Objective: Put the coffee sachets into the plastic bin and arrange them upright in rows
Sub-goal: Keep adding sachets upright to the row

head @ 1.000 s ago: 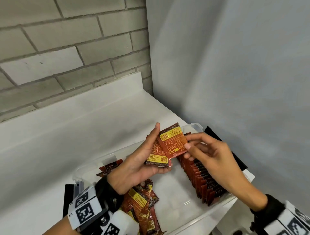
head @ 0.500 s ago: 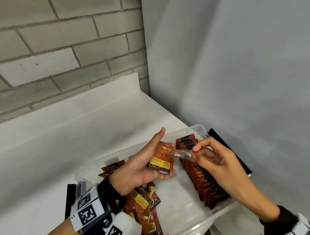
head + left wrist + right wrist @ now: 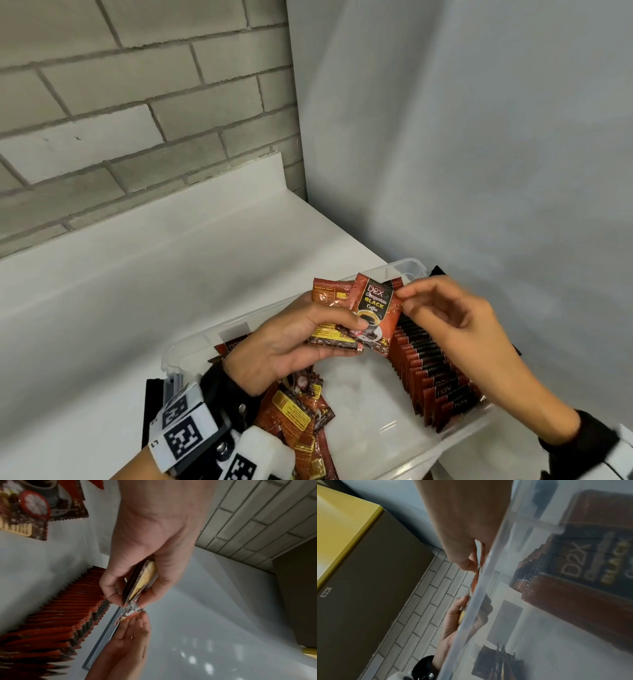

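L hand is curled round a small stack of coffee sachets, thumb across the front, held above the clear plastic bin. R hand pinches the upper right edge of the front sachet w/ thumb and forefinger, other fingers loosely bent. That sachet sits tilted, label toward the camera. In the bin, a row of sachets stands on edge along the right wall; a loose pile lies flat near the L wrist.

Risks, as I judge them: the R pinch is only at a corner, so the sachet could twist or slip as it is pulled free. Dragging it may fan the L stack and drop pieces. Pushing it in at the row's end could tip neighbours, since they lean.
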`<action>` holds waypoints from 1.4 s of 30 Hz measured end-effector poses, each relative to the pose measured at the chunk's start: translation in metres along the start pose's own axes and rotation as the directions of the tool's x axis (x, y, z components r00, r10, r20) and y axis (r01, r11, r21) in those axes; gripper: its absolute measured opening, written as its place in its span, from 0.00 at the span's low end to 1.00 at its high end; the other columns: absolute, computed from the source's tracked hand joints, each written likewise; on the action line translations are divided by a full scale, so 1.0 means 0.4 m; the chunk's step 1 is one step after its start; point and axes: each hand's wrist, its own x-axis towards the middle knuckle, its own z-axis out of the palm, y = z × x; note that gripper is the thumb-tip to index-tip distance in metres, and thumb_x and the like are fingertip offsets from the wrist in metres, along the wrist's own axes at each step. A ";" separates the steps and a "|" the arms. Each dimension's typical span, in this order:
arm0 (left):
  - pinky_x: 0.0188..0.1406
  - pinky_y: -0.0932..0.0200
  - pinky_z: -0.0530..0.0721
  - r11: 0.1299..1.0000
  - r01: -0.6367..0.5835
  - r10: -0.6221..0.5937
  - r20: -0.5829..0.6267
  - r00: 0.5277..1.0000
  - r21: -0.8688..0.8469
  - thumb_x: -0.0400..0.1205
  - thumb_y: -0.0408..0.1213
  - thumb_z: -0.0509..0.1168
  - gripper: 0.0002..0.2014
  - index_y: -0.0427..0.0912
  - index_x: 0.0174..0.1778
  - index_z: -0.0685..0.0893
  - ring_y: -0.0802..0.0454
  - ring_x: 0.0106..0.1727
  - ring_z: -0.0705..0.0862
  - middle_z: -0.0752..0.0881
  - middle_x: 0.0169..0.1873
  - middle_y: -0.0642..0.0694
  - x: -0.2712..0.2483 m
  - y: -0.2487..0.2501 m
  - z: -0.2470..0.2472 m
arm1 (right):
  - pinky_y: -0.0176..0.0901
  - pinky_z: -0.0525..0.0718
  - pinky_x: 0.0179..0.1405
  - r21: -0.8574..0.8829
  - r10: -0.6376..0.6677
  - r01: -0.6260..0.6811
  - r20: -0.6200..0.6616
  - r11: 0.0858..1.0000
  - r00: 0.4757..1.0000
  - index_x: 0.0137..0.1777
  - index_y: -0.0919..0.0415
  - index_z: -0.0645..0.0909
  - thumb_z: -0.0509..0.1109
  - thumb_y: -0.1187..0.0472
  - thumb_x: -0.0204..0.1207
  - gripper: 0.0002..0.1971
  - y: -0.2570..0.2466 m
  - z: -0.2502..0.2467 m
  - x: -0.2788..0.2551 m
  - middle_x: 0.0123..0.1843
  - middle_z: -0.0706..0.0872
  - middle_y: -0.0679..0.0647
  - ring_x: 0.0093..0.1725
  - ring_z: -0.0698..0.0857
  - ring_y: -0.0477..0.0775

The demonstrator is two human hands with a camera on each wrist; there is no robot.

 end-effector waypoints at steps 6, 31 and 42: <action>0.43 0.57 0.88 0.995 -0.096 0.096 -0.023 0.995 -0.023 0.67 0.25 0.76 0.18 0.40 0.52 0.86 0.47 0.46 0.90 0.91 0.48 0.39 -0.015 0.015 0.001 | 0.44 0.86 0.52 -0.177 0.115 -0.084 0.171 0.980 0.979 0.46 0.48 0.89 0.75 0.51 0.64 0.11 -0.062 -0.015 0.064 0.43 0.92 0.50 0.48 0.89 0.56; 0.32 0.59 0.85 0.771 -0.531 0.329 -0.495 0.804 -0.351 0.80 0.27 0.61 0.16 0.41 0.61 0.84 0.49 0.41 0.86 0.86 0.41 0.41 -0.013 0.045 -0.050 | 0.41 0.86 0.47 -0.783 0.318 0.375 0.566 0.496 0.761 0.51 0.56 0.88 0.69 0.63 0.78 0.07 -0.088 0.122 0.239 0.40 0.91 0.48 0.17 0.81 0.40; 0.29 0.62 0.85 0.809 -0.497 0.325 -0.467 0.823 -0.313 0.77 0.24 0.67 0.16 0.42 0.59 0.87 0.52 0.40 0.89 0.91 0.44 0.44 -0.006 0.042 -0.046 | 0.21 0.75 0.23 -0.799 0.376 0.324 0.543 0.508 0.751 0.54 0.60 0.88 0.68 0.63 0.80 0.08 -0.077 0.111 0.233 0.25 0.79 0.41 0.13 0.76 0.39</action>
